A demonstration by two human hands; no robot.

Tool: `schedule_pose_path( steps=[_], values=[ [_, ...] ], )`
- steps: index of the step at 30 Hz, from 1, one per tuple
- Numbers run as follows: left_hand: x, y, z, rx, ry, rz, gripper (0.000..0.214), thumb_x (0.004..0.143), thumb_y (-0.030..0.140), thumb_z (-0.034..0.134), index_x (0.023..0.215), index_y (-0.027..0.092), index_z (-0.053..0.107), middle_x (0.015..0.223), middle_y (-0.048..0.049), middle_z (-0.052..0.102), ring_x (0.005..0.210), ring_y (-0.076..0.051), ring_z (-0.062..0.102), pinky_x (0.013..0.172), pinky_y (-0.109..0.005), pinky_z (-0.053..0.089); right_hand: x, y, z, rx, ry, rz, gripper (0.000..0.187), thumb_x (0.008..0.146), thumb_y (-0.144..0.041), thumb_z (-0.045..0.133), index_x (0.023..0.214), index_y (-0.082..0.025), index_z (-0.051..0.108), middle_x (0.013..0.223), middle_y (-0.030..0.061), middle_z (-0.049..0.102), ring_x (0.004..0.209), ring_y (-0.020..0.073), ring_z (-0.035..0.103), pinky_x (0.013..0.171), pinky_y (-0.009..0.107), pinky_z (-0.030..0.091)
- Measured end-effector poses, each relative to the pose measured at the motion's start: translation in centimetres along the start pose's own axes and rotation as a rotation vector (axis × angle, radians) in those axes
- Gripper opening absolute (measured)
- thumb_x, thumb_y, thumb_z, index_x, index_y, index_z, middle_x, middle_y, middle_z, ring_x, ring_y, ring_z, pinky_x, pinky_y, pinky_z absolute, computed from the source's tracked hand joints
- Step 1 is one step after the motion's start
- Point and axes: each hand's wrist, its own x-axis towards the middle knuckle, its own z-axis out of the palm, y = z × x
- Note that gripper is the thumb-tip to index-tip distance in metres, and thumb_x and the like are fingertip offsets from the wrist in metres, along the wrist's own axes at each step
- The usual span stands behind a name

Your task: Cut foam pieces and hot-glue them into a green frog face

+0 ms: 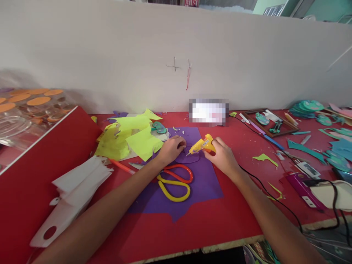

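My right hand (220,156) is closed around the handle of a yellow hot glue gun (202,144), whose nozzle points down and left. Just under the nozzle lies a purple cut-out piece (188,158) with a rounded edge, on a larger purple sheet (206,183). My left hand (173,148) has its fingers pinched together at the upper left of that piece; what sits between the fingertips is too small to make out. Scissors (176,189) with one red and one yellow handle loop rest on the purple sheet, nearer to me, their blades partly behind my left forearm.
Yellow-green sheets (144,141) and a teal mask-shaped piece (158,127) lie left of my hands. White material (79,183) is at the left. A brown tray (271,123), teal cut-outs (306,106) and a purple power strip (305,190) occupy the right. A black cord (264,179) crosses the red table.
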Motion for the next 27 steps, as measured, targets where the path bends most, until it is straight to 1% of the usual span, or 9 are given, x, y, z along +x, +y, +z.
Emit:
schedule_pose_path(
  steps=[3, 7, 10, 14, 21, 27],
  values=[
    [-0.01, -0.02, 0.06, -0.010, 0.008, -0.003, 0.008, 0.086, 0.014, 0.062, 0.086, 0.018, 0.068, 0.084, -0.0021, 0.063, 0.073, -0.015, 0.055, 0.067, -0.028, 0.039, -0.03, 0.05, 0.11, -0.020, -0.023, 0.003, 0.016, 0.089, -0.035, 0.062, 0.085, -0.020, 0.055, 0.090, 0.0057, 0.055, 0.073, 0.0202, 0.057, 0.057, 0.030, 0.038],
    [-0.01, -0.08, 0.08, -0.019, 0.007, 0.005, 0.008, 0.086, 0.013, 0.062, 0.085, 0.018, 0.068, 0.083, -0.0018, 0.062, 0.073, -0.015, 0.054, 0.067, -0.027, 0.038, 0.02, 0.41, -0.05, -0.038, -0.011, 0.006, 0.015, 0.088, -0.033, 0.060, 0.083, -0.021, 0.055, 0.089, 0.0055, 0.055, 0.070, 0.0195, 0.056, 0.056, 0.030, 0.037],
    [-0.02, -0.11, 0.05, -0.018, 0.007, 0.010, 0.008, 0.086, 0.013, 0.062, 0.085, 0.018, 0.068, 0.084, -0.0020, 0.062, 0.073, -0.015, 0.054, 0.066, -0.028, 0.038, 0.07, 0.52, -0.20, -0.031, 0.003, 0.012, 0.015, 0.087, -0.033, 0.060, 0.081, -0.021, 0.053, 0.088, 0.0054, 0.055, 0.071, 0.0199, 0.056, 0.056, 0.030, 0.037],
    [0.02, -0.11, 0.05, -0.009, 0.005, 0.005, 0.008, 0.086, 0.014, 0.061, 0.085, 0.018, 0.068, 0.084, -0.0022, 0.062, 0.072, -0.015, 0.054, 0.067, -0.028, 0.039, 0.06, 0.29, -0.15, -0.004, 0.024, 0.024, 0.018, 0.089, -0.037, 0.060, 0.083, -0.021, 0.054, 0.089, 0.0061, 0.055, 0.073, 0.0210, 0.057, 0.058, 0.031, 0.040],
    [0.09, -0.12, 0.04, -0.010, 0.004, 0.014, 0.008, 0.086, 0.013, 0.062, 0.085, 0.018, 0.068, 0.084, -0.0023, 0.063, 0.072, -0.015, 0.054, 0.066, -0.027, 0.039, 0.06, 0.56, 0.07, -0.050, -0.016, 0.025, 0.016, 0.088, -0.035, 0.060, 0.085, -0.021, 0.056, 0.089, 0.0056, 0.055, 0.072, 0.0205, 0.056, 0.056, 0.031, 0.037],
    [0.04, -0.12, 0.03, -0.005, 0.011, 0.018, 0.008, 0.086, 0.013, 0.061, 0.085, 0.018, 0.068, 0.084, -0.0025, 0.063, 0.073, -0.015, 0.055, 0.067, -0.028, 0.039, 0.12, 0.57, -0.25, -0.044, 0.020, 0.036, 0.019, 0.088, -0.038, 0.061, 0.084, -0.021, 0.054, 0.089, 0.0063, 0.055, 0.073, 0.0214, 0.057, 0.057, 0.031, 0.038]
  ],
)
